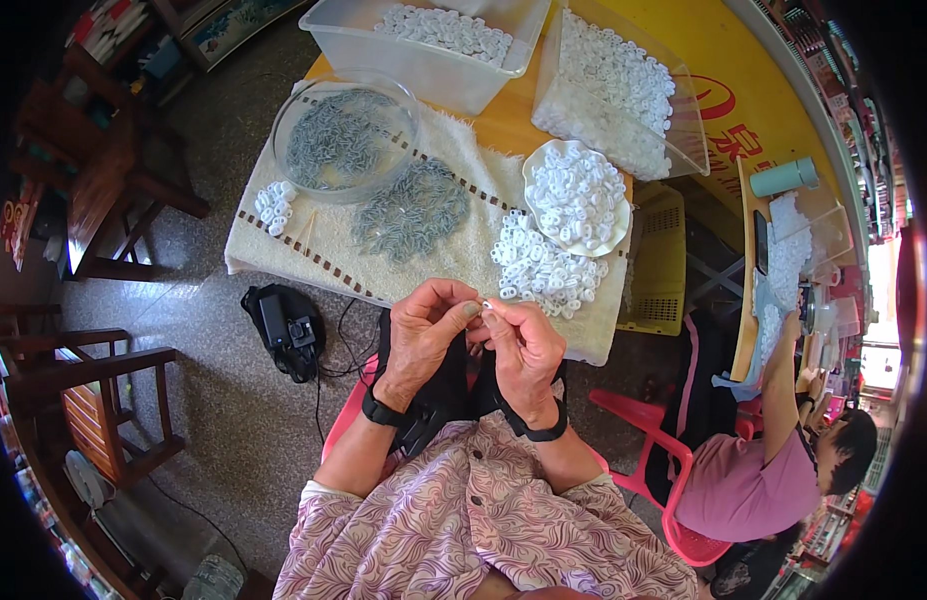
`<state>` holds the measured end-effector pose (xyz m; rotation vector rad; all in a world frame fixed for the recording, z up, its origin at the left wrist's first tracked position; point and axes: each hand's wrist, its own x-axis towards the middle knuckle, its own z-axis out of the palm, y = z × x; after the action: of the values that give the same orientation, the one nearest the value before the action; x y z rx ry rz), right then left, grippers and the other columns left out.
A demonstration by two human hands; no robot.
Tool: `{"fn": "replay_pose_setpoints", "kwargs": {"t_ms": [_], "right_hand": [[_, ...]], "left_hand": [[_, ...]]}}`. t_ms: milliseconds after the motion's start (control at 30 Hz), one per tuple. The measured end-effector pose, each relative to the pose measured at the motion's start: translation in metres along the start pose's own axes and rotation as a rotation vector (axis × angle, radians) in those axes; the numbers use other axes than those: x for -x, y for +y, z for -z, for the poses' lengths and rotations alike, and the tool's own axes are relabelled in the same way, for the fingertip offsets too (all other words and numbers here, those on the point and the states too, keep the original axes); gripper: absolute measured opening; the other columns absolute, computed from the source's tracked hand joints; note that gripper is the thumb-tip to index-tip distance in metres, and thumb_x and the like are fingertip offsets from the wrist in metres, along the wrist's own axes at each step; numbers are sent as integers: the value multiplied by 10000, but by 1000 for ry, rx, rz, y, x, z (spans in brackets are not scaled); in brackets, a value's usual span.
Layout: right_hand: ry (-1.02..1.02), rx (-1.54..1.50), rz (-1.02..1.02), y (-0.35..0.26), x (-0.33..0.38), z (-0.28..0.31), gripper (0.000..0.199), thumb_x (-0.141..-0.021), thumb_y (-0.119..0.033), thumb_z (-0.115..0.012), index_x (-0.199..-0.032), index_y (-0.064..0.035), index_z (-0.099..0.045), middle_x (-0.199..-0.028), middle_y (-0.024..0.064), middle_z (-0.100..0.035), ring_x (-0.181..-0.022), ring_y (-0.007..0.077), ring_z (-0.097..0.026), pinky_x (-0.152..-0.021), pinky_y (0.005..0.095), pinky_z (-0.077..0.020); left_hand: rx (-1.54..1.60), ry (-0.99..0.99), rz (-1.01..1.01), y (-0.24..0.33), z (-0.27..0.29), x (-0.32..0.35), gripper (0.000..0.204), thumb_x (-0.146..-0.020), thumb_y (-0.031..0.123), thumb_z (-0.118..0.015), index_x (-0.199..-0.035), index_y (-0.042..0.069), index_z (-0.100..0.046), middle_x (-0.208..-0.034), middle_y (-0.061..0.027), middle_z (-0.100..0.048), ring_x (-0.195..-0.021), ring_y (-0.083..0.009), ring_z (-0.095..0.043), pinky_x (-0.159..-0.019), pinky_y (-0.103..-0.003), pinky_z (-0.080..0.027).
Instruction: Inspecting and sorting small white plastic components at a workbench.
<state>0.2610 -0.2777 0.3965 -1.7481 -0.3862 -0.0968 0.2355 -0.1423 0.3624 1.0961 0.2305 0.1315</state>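
In front of my body, over the near edge of the towel-covered table, my left hand (429, 328) and my right hand (524, 352) meet at the fingertips. Both are closed in a pinch on a small white plastic piece (486, 306), mostly hidden by the thumbs. Beyond them lies a loose pile of grey metal pieces (411, 212), thin and wire-like. More of these fill a round clear bowl (295, 180) behind it. To the right, white plastic pieces with holes (543, 268) are heaped below a scalloped white dish (532, 205) of the same pieces.
A small white cluster (274, 208) sits at the towel's (283, 250) left side. Two clear bins (463, 90) (688, 110) of white pieces stand at the back. A black bag with a device (285, 330) lies on the floor. At right, another person (748, 480) works at a side table.
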Motion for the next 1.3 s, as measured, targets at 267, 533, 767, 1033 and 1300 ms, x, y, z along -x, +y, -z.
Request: {"fn": "replay_pose_setpoints", "kwargs": {"t_ms": [267,533,767,1033,1300], "right_hand": [[-39,-186,-258,-9,2,5,149,-999,-40,-625,-1117,41,-668,-943,100,-715,-784,155,-735,-620,226,-562],[-34,-215,-273,-8,1,7,153,-995,-30,-627,-1128,38,-660,-940,93,-711,-793,153,-738,-600,217,-554],[-11,-116,-207,-6,4,7,95,-975,1,-638,-1062,20,-671,-903,94,-698,-755,156,-741,-573,219,-544],[-20,104,5,6,3,6,80,-961,11,-645,-1036,25,-671,-878,110,-690,-713,159,-732,-561,241,-550],[-45,-134,-254,-1,1,9,148,-1004,-40,-614,-1115,50,-650,-941,103,-703,-745,159,-726,-604,247,-563]], "left_hand": [[8,-25,23,3,2,-1,126,-944,26,-697,-1068,0,-694,-925,-29,-729,-831,-73,-667,-769,-231,-556],[-101,-26,12,4,-2,-1,78,-983,71,-664,-1014,-1,-668,-859,-2,-682,-780,-60,-614,-712,-223,-517],[-260,-14,-83,-1,-8,0,91,-1000,99,-646,-972,13,-636,-779,4,-634,-714,-50,-563,-632,-224,-488],[-320,1,-102,-3,-13,3,97,-1001,98,-643,-952,15,-627,-762,5,-617,-700,-51,-548,-604,-230,-474],[-170,-12,-29,-4,-7,-1,142,-1026,142,-620,-981,8,-628,-818,21,-627,-738,-45,-541,-651,-223,-473]]}}
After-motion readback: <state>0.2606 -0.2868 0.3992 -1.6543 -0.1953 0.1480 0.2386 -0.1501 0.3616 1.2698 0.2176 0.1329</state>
